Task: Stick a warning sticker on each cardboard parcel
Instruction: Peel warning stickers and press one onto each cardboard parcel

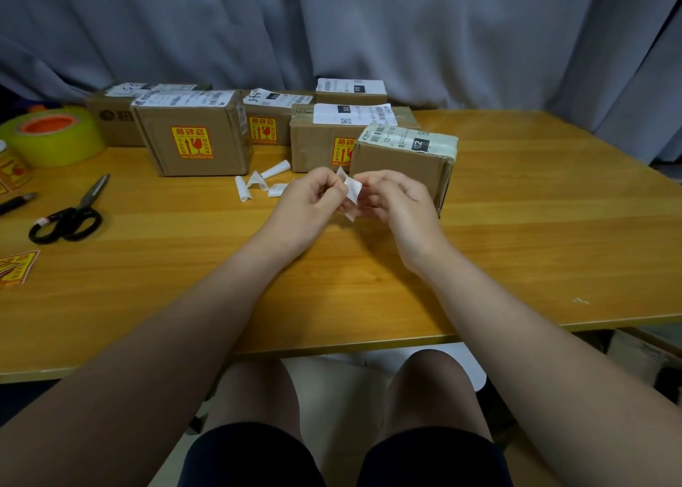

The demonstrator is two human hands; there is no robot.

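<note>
Near the table's (516, 228) middle, the left grip (308, 200) and right grip (396, 200) both pinch a small sticker sheet (350, 193), white side showing, held just above the wood. Scissors (70, 213) lie well off at 9 o'clock. Curled white backing strips (258, 185) lie near the hands at 11 o'clock. Just beyond the right grip, at 1 o'clock, stands the nearest cardboard parcel (402, 158). Farther back, from 10 to 12 o'clock, three parcels (192, 143) show yellow-and-red warning stickers (192, 142) on their fronts. A tape roll (55, 136) sits far off at 10 o'clock.
</note>
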